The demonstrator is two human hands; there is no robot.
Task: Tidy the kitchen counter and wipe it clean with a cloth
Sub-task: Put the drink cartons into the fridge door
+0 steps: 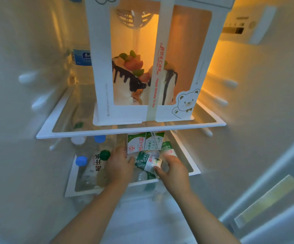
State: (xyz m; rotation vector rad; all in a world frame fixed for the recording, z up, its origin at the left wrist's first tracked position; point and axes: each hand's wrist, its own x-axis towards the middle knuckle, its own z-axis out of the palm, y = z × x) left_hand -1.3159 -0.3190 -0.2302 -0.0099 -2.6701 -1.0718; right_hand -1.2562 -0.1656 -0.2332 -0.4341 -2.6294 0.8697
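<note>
I am looking into an open fridge. Both my hands reach onto the lower glass shelf (193, 170). My left hand (119, 164) rests against the left side of a green-and-white milk carton (137, 143) and a lying green-labelled bottle (147, 162). My right hand (173, 167) grips that bottle's right end with thumb and fingers curled around it. A second green-labelled bottle (167, 148) stands just behind my right hand. No cloth or counter is in view.
A tall white cake box (102, 95) with a fruit-topped cake fills the upper shelf (125, 133). Several bottles with blue, white and green caps crowd the lower shelf's left side (95, 164). A large water bottle (81, 57) stands back left. The fridge door (274, 191) hangs open at right.
</note>
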